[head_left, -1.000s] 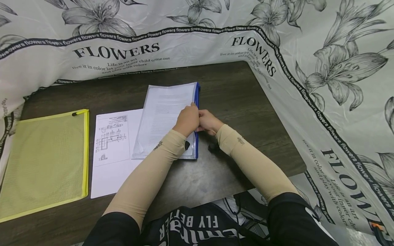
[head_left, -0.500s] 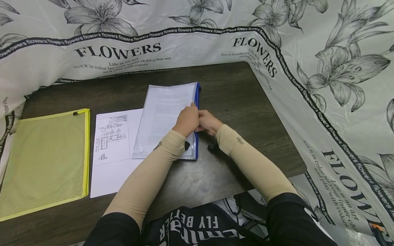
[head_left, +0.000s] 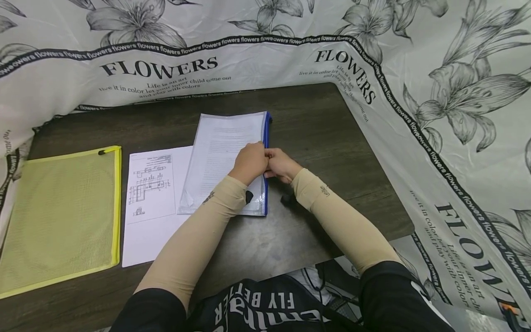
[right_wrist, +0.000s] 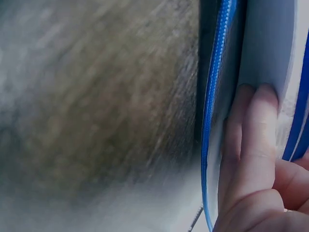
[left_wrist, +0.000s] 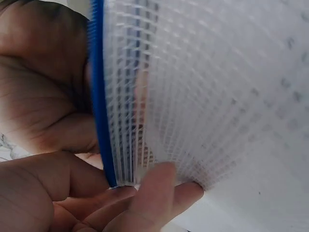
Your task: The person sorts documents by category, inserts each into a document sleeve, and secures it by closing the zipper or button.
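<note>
A clear mesh zipper document bag (head_left: 224, 122) with a blue zipper edge (head_left: 266, 198) lies on the table, printed paper showing through its top. My left hand (head_left: 250, 161) pinches the upper layer at that edge; in the left wrist view, its thumb (left_wrist: 154, 188) lies over the mesh. My right hand (head_left: 284, 166) meets it from the right. Two straight fingers (right_wrist: 258, 130) of the right hand reach into the mouth between the blue zipper strips, their tips at the white paper (right_wrist: 268, 43). The right thumb is hidden.
A sheet with a technical drawing (head_left: 149, 184) lies left of the bag, partly under it. Farther left is a yellow mesh zipper bag (head_left: 62, 216). A small dark object (head_left: 287, 199) sits near the right wrist. Flower-printed sheeting (head_left: 265, 60) surrounds the dark wooden table (head_left: 323, 120).
My left hand has shifted slightly left, and its raised fingertip has drawn down. The right hand stays almost in place; the bags and the drawing sheet look unmoved.
</note>
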The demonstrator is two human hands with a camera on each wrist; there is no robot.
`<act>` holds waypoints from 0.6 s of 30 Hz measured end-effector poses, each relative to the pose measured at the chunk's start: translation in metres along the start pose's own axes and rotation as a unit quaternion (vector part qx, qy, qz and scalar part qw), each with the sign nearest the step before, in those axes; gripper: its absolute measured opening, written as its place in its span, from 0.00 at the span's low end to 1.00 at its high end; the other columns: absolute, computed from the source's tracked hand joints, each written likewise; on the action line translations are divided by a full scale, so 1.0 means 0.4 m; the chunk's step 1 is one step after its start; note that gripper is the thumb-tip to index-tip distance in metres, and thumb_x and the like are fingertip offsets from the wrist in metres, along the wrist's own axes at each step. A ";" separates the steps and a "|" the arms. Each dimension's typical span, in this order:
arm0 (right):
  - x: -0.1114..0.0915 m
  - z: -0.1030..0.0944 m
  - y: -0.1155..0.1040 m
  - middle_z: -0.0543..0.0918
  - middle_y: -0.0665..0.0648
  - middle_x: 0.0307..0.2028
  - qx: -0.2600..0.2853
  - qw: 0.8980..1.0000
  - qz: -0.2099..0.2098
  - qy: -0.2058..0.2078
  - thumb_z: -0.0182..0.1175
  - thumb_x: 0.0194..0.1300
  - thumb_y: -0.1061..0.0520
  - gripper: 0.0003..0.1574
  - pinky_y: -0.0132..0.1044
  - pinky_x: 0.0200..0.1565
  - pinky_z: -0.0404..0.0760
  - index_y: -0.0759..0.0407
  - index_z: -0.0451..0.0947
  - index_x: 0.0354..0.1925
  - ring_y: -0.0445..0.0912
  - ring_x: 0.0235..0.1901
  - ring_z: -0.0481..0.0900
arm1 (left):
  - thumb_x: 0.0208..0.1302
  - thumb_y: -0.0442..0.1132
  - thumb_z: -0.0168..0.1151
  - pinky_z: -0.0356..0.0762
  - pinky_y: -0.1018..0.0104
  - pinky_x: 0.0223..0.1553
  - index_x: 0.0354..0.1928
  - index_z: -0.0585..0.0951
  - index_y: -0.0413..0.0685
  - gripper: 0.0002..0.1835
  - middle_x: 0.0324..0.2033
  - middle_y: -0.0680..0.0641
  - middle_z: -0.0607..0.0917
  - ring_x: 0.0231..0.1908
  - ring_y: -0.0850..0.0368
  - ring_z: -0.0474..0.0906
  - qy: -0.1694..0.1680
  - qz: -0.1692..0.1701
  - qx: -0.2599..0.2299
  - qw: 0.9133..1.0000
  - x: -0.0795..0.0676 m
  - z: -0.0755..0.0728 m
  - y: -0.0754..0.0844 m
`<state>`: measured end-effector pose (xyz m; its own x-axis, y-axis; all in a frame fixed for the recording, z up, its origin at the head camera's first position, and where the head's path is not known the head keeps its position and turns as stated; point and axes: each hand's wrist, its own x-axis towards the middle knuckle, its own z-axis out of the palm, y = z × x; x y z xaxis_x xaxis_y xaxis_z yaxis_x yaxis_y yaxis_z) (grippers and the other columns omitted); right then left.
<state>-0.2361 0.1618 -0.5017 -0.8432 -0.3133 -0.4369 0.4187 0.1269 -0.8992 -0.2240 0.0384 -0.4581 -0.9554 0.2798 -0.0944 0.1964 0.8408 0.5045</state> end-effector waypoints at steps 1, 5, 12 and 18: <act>0.000 -0.002 0.000 0.74 0.53 0.26 -0.004 1.000 0.002 0.001 0.48 0.74 0.72 0.24 0.32 0.26 0.78 0.65 0.74 0.65 0.42 0.26 0.74 | 0.69 0.34 0.57 0.82 0.51 0.38 0.47 0.81 0.32 0.11 0.39 0.34 0.87 0.35 0.44 0.84 -0.001 0.001 0.000 1.000 0.002 0.001 -0.001; 0.000 -0.011 -0.001 0.80 0.57 0.34 -0.038 0.999 -0.005 0.024 0.51 0.75 0.69 0.26 0.33 0.29 0.83 0.64 0.72 0.68 0.44 0.30 0.79 | 0.68 0.34 0.58 0.81 0.52 0.37 0.46 0.81 0.32 0.11 0.39 0.35 0.86 0.34 0.45 0.82 -0.015 -0.002 -0.020 1.000 0.006 -0.001 -0.003; 0.001 -0.023 -0.008 0.83 0.66 0.48 -0.093 0.993 -0.036 0.058 0.51 0.77 0.67 0.23 0.38 0.40 0.86 0.68 0.73 0.66 0.46 0.35 0.83 | 0.71 0.36 0.55 0.78 0.57 0.33 0.46 0.80 0.32 0.12 0.37 0.37 0.85 0.30 0.48 0.77 -0.036 -0.021 -0.030 0.999 0.009 -0.001 -0.016; -0.005 -0.031 -0.027 0.84 0.65 0.47 -0.074 0.995 -0.031 0.064 0.48 0.78 0.65 0.22 0.43 0.51 0.83 0.72 0.73 0.65 0.45 0.37 0.83 | 0.73 0.39 0.58 0.80 0.55 0.36 0.50 0.80 0.33 0.15 0.39 0.38 0.86 0.33 0.47 0.81 -0.047 -0.029 -0.007 0.998 0.015 0.009 -0.028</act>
<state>-0.2433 0.1725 -0.4914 -0.9055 -0.2036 -0.3723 0.3191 0.2518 -0.9137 -0.2311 0.0321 -0.4673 -0.9399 0.2735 -0.2044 0.1369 0.8502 0.5083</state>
